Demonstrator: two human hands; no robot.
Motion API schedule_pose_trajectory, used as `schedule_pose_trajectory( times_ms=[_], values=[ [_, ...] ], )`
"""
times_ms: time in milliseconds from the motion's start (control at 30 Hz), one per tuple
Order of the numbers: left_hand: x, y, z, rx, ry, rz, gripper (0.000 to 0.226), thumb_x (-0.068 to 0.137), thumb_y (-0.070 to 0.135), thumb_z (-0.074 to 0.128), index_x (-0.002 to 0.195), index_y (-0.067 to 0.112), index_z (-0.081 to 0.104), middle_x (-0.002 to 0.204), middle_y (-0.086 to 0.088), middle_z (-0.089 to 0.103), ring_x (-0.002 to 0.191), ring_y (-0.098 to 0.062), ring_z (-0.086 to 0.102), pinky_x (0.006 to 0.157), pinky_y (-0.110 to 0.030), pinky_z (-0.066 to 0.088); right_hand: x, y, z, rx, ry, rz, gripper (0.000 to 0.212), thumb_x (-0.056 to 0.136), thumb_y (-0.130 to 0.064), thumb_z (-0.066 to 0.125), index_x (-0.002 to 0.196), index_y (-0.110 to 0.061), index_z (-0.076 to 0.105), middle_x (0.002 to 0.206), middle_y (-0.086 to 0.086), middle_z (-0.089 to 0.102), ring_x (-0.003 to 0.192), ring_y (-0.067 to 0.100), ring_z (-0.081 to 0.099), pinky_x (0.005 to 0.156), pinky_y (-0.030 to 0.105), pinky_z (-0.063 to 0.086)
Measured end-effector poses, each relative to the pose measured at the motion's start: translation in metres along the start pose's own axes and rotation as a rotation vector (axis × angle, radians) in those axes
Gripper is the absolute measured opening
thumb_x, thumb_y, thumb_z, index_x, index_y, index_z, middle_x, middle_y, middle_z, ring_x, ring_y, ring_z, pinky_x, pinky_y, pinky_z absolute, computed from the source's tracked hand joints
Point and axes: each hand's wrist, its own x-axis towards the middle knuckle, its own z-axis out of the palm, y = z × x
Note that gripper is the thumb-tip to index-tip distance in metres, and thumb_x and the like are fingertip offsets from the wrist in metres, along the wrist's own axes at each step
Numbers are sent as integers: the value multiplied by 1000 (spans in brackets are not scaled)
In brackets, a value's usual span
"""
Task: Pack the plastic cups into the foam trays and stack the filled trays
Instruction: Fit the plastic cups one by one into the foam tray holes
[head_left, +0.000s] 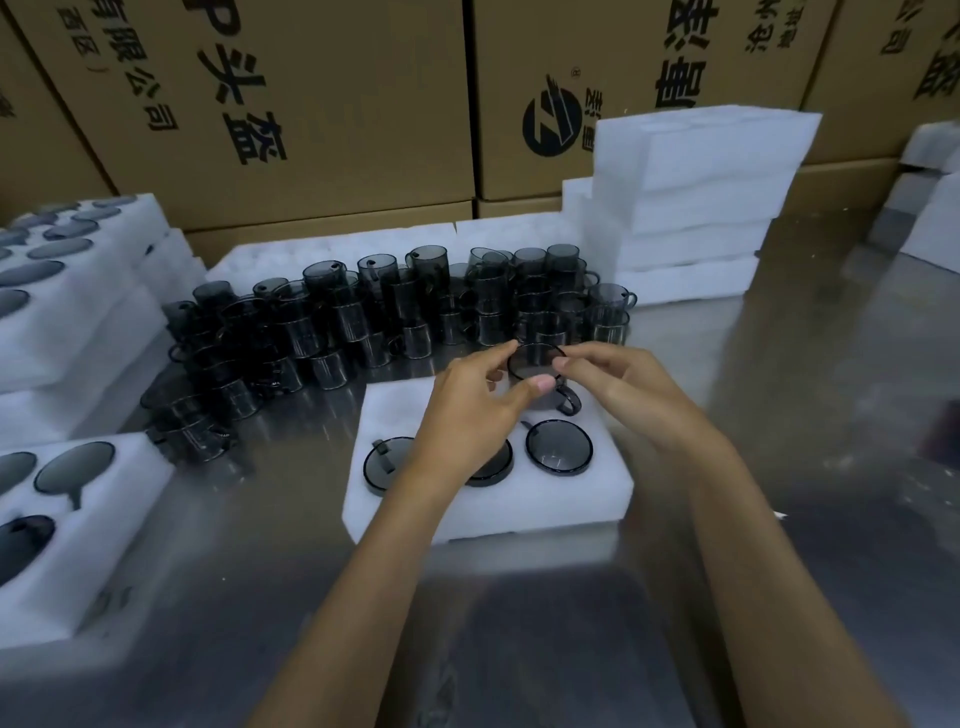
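At the centre of the frame, the left hand (470, 410) and then the right hand (618, 387) both pinch the rim of a dark, see-through plastic cup (540, 371), probably to guide it straight into a far pocket of the white foam tray (488, 512).

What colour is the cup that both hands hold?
Dark smoky grey, see-through cup, seen best in the head view.
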Motion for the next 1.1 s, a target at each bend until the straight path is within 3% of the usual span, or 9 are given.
schedule_pose_trajectory(
  times_ms=[133,267,367,467,567,667,833,933,1100],
  values=[
    [-2,-2,4,153,-21,12,67,85,52,70,145,30,49,138,0,50,132,-14,45,100,-20,32,4,9,-7,-66,-52,53,14,90,-26,72,104,-30,73,125,-16,57,124,-3,49,102,16,35],
    [-4,-5,6,337,-22,114,64,94,48,60,148,17,45,152,3,44,144,-13,25,113,-25,23,3,13,-6,-98,-95,-9,28,91,-28,71,118,-36,70,124,-28,59,126,-6,48,98,9,36],
    [-4,-7,9,527,-83,105,60,100,50,46,151,18,40,161,5,29,151,-16,10,119,-35,12,2,18,-4,-106,-156,-26,33,94,-25,67,125,-38,67,142,-18,53,136,-9,37,112,20,29],
    [-3,-8,11,637,-109,112,57,102,48,36,152,20,38,163,5,25,152,-16,6,119,-39,6,4,22,-4,-150,-191,-3,33,96,-30,65,126,-41,66,154,-10,41,145,-7,21,108,21,21],
    [-7,-5,11,723,-115,109,56,103,48,30,153,23,34,163,7,24,152,-16,9,120,-43,3,6,23,-5,-145,-178,2,31,95,-32,66,123,-45,67,153,-11,42,144,-9,20,105,19,21],
    [-8,-1,9,716,-152,94,56,104,47,30,154,23,33,163,8,26,151,-15,18,121,-44,9,6,27,-4,-50,-175,28,29,93,-31,68,117,-47,70,143,-14,55,140,1,39,114,28,31],
    [17,18,-12,535,-172,20,34,102,37,43,124,28,67,120,2,71,120,-22,59,112,-43,36,17,37,-4,386,-13,130,28,93,-22,64,119,-25,72,114,-1,75,107,12,69,93,27,50],
    [54,28,-9,506,-190,24,38,101,30,46,137,27,58,127,-2,67,116,-26,60,102,-36,45,28,42,-8,649,189,220,27,97,-14,56,122,-8,64,122,15,69,111,20,66,96,27,50],
    [106,28,20,507,-298,8,45,97,14,57,141,19,54,142,-8,54,126,-24,52,89,-22,35,30,46,-16,764,209,289,18,99,-12,52,111,-5,63,119,20,69,108,21,68,86,24,54]
  ],
)
